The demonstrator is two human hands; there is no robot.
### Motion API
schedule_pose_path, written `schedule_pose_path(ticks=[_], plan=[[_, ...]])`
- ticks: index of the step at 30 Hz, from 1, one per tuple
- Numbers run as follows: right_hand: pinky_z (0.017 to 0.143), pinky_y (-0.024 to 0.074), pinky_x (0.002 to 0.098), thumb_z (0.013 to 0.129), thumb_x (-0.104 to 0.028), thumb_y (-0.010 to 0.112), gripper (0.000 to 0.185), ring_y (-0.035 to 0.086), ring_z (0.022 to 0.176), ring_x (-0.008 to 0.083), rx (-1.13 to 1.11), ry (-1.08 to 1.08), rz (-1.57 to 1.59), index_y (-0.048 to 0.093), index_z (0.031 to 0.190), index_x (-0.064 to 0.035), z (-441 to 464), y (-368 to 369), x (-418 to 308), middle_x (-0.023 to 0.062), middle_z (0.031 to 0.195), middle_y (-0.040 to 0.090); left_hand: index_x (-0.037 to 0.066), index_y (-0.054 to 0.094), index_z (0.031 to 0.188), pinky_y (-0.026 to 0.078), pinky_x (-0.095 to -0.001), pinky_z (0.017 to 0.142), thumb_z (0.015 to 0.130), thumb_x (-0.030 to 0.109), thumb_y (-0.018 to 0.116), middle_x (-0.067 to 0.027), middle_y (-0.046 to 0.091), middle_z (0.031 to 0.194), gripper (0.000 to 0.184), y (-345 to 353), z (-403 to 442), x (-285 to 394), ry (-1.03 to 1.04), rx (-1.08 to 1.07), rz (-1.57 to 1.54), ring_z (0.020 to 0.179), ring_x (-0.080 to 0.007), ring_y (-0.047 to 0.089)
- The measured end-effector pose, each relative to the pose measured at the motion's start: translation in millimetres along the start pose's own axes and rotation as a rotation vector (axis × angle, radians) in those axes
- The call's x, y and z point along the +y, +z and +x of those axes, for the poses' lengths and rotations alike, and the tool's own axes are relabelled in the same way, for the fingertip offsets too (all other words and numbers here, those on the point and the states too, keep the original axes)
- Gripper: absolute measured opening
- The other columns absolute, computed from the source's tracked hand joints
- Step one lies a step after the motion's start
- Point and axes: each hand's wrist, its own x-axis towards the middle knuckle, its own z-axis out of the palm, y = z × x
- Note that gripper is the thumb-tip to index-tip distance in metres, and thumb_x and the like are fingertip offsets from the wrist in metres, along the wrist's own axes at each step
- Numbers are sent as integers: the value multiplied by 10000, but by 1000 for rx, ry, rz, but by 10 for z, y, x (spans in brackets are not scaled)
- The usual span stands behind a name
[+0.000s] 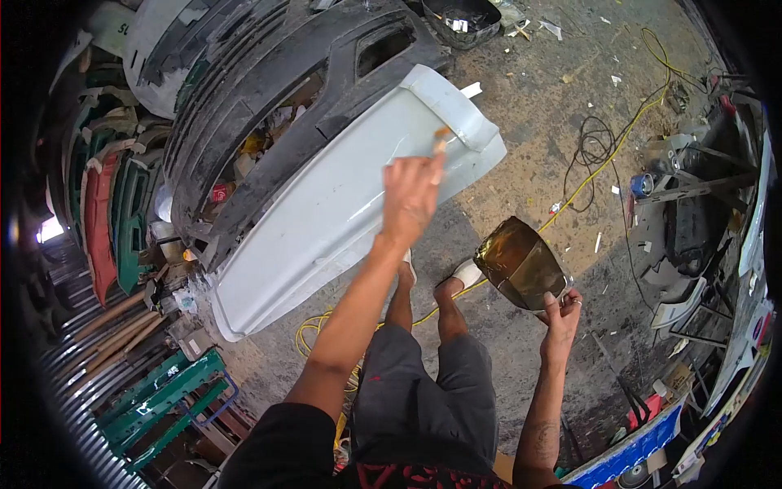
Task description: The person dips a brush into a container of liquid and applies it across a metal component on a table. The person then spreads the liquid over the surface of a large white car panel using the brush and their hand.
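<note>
My left hand [410, 194] reaches over a long white moulded panel [326, 208] that looks like a vehicle body part. Its fingers are closed around a small paintbrush [441, 140], slightly blurred, with an orange-brown tip close to the panel's raised far end. Whether the bristles touch the surface I cannot tell. My right hand [560, 316] grips the near rim of a cut-open, clear-edged container [525, 265], thumb over the edge. The container is tilted, and its inside looks amber and dark brown.
A large black bumper [326, 73] lies beyond the panel. Red and green panels [102, 220] are stacked at left. A yellow cable [607, 167] and a black cord [595, 147] cross the stained floor. A blue can [642, 186] and metal stands are at right.
</note>
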Motion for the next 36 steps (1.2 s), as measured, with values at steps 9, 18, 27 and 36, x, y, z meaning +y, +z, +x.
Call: schedule_pose_path(ticks=[9, 18, 27, 36], plan=[[713, 480, 265, 839, -216, 712, 512, 546, 936, 122, -23, 1, -11, 391, 1194, -34, 27, 39, -63, 49, 1079, 554, 84, 617, 1169, 377, -384, 802, 769, 39, 653, -65, 586, 977, 403, 182, -106, 178, 37, -182, -261, 932, -255, 509], [708, 466, 257, 828, -274, 727, 547, 549, 933, 118, 1, 14, -22, 396, 1206, -58, 14, 33, -53, 34, 1070, 565, 102, 646, 1137, 376, -365, 768, 810, 54, 653, -49, 603, 922, 331, 160, -154, 192, -1, 6, -181, 880, -236, 535], [655, 431, 235, 834, -251, 723, 505, 494, 818, 85, 16, 4, -48, 400, 1175, -65, 29, 70, -91, -5, 928, 495, 58, 651, 1123, 412, -347, 759, 804, 20, 655, -76, 617, 922, 321, 66, -250, 172, -65, 61, -284, 868, -233, 557], [713, 463, 282, 834, -276, 707, 551, 530, 936, 139, -64, -20, -130, 391, 1219, -40, 82, 219, -146, 56, 1105, 526, -31, 662, 1034, 469, -223, 661, 952, 129, 557, -63, 666, 826, 208, -6, -138, -409, -745, 331, -694, 719, -99, 600]])
